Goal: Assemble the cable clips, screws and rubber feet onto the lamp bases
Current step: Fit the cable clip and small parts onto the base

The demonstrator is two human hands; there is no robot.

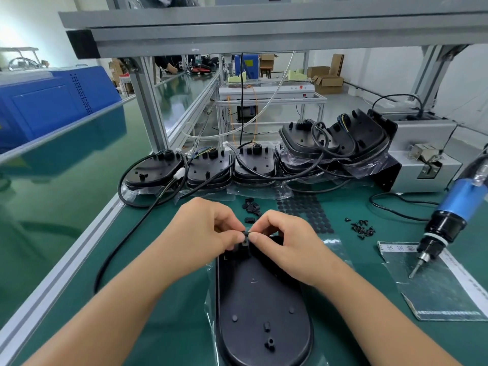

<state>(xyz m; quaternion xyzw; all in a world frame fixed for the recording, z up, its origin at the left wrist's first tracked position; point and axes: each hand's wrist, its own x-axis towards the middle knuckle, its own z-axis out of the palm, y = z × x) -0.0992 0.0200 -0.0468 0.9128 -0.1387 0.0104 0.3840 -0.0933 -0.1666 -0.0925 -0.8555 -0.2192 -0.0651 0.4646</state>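
Observation:
A black oval lamp base lies underside up on a clear plastic bag in front of me. At its far end my left hand and my right hand both pinch a small black cable clip between thumbs and fingertips, right over the base's cable entry. Loose black cable clips lie just beyond my hands. A sheet of round black rubber feet lies to their right. A small heap of black screws sits further right.
Several more lamp bases with black cables are lined up and stacked at the back of the green mat. An electric screwdriver hangs at the right above a bagged paper sheet. A grey screw feeder box stands at back right. A black cable trails left.

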